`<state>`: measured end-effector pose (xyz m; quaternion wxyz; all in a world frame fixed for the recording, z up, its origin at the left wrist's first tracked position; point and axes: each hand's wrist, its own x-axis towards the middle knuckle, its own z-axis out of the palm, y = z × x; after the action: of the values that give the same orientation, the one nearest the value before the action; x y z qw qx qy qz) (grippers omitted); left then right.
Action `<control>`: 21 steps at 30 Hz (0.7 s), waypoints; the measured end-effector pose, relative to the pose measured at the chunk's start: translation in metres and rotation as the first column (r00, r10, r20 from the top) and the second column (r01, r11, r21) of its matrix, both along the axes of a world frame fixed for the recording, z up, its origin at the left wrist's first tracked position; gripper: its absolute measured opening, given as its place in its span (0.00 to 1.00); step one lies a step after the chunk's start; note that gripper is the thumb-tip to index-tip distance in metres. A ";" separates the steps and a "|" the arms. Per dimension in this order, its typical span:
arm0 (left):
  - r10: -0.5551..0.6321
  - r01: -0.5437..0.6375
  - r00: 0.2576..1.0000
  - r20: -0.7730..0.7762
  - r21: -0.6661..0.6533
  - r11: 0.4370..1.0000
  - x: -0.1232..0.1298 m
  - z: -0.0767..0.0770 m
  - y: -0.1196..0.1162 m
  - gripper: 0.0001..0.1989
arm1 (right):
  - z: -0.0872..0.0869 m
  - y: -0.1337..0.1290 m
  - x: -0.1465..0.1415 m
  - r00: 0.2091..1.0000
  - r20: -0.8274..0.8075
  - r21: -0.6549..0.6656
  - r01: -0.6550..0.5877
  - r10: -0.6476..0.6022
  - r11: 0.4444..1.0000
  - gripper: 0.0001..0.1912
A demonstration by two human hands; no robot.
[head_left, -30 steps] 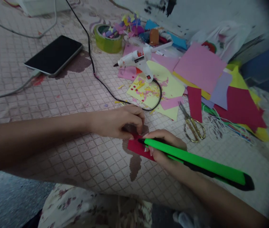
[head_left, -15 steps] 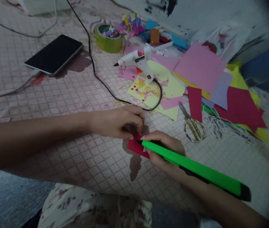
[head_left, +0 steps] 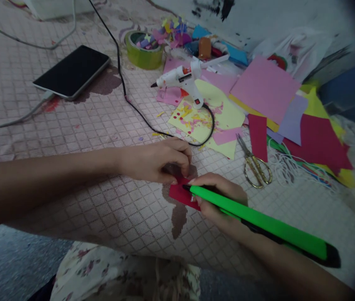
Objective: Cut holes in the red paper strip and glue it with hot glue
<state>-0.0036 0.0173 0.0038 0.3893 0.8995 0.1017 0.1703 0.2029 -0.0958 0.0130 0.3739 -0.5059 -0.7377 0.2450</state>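
A small piece of red paper [head_left: 180,194] lies on the tablecloth between my hands. My left hand [head_left: 161,161] is closed at its far edge, thumb resting on the paper and fingers curled. My right hand [head_left: 221,198] grips a long green tool [head_left: 259,219] with a narrow black tip and a black back end. The tip lies over the red paper; I cannot tell whether it touches. A small shiny part shows by my right fingers, too small to name.
Scissors with gold handles [head_left: 257,169] lie to the right, near white string [head_left: 286,169] and coloured sheets [head_left: 265,90]. A white glue gun [head_left: 180,79] rests beyond on a scrap-strewn yellow sheet [head_left: 227,119]; its black cord [head_left: 136,109] crosses the cloth. Tape [head_left: 144,54] and a phone [head_left: 72,71] are farther back.
The green tool and my right hand have shifted slightly to the right, with the tool's tip moving a little across the red paper. My left hand is practically still.
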 end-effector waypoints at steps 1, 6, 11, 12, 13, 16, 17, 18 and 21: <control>0.000 0.000 1.000 0.002 0.004 1.000 0.000 0.000 0.000 0.11 | -0.002 0.000 0.000 1.000 0.007 0.003 0.000 0.000 1.000 0.12; 0.000 -0.001 1.000 0.002 0.018 1.000 0.001 0.000 0.000 0.11 | -0.009 -0.003 0.002 0.999 -0.009 0.014 -0.032 0.032 0.999 0.17; 0.010 -0.010 1.000 -0.002 0.005 1.000 0.001 0.001 0.000 0.10 | -0.007 -0.003 0.002 0.996 0.010 0.026 -0.085 0.084 0.996 0.17; 0.010 -0.010 1.000 -0.005 0.003 1.000 0.000 0.001 0.000 0.10 | -0.005 -0.003 0.002 0.998 0.008 0.020 -0.067 0.067 0.998 0.16; 0.010 -0.010 1.000 -0.010 0.003 1.000 0.000 0.001 -0.001 0.11 | -0.002 -0.002 0.002 0.999 0.002 0.005 -0.040 0.040 0.999 0.14; 0.008 -0.008 1.000 -0.014 0.010 1.000 0.000 0.001 0.000 0.11 | 0.003 -0.001 0.001 1.000 -0.013 -0.044 0.023 -0.024 0.999 0.13; 0.007 -0.006 1.000 -0.011 0.015 1.000 0.000 0.001 0.000 0.11 | 0.003 -0.001 0.001 1.000 -0.017 -0.043 0.023 -0.024 0.999 0.13; 0.004 -0.004 1.000 -0.007 0.018 1.000 0.000 0.000 0.000 0.11 | 0.002 -0.001 0.000 1.000 -0.023 -0.029 0.019 -0.019 0.999 0.13; -0.001 0.001 1.000 -0.002 0.020 1.000 -0.001 -0.001 -0.001 0.10 | -0.001 -0.001 -0.001 0.999 -0.032 0.012 0.028 -0.027 1.000 0.13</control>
<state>-0.0041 0.0165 0.0033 0.3801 0.9036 0.1000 0.1705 0.2017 -0.0968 0.0117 0.3920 -0.5097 -0.7263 0.2431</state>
